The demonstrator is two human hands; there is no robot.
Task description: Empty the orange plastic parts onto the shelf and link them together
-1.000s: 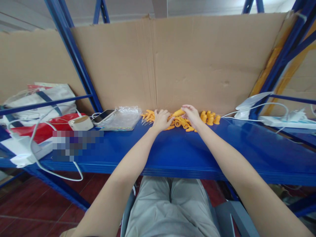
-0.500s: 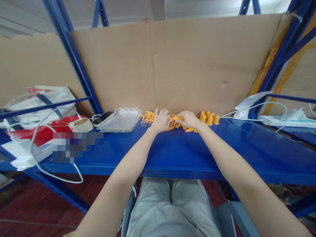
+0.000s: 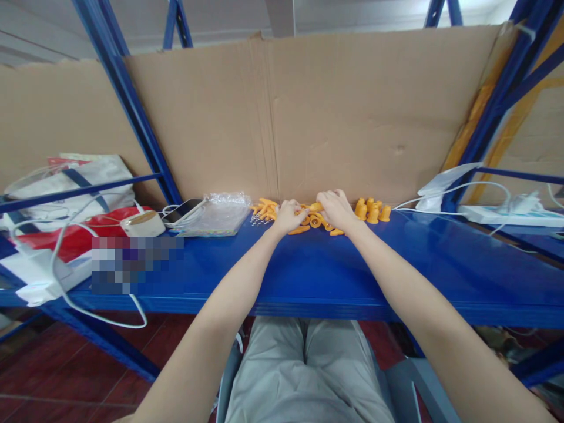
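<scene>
My right hand is closed on an orange plastic piece, which sticks out to the left of its fingers. My left hand is just left of it, fingers curled together over the orange parts; what they pinch is too small to make out. Below and between the hands lie loose orange parts, some ring-ended and some long and curved. Left of my left hand is a pile of orange finger-like pieces beside small metal screws or pins.
Several orange cup-shaped pieces stand right of my right hand. A clear plastic bag and a phone lie to the left, near a white charger and cables. Cardboard backs the blue shelf; a power strip is at right.
My right hand has lifted slightly and shifted left, the orange piece in its fingers. The left hand has lowered a little, and its fingers are more curled.
</scene>
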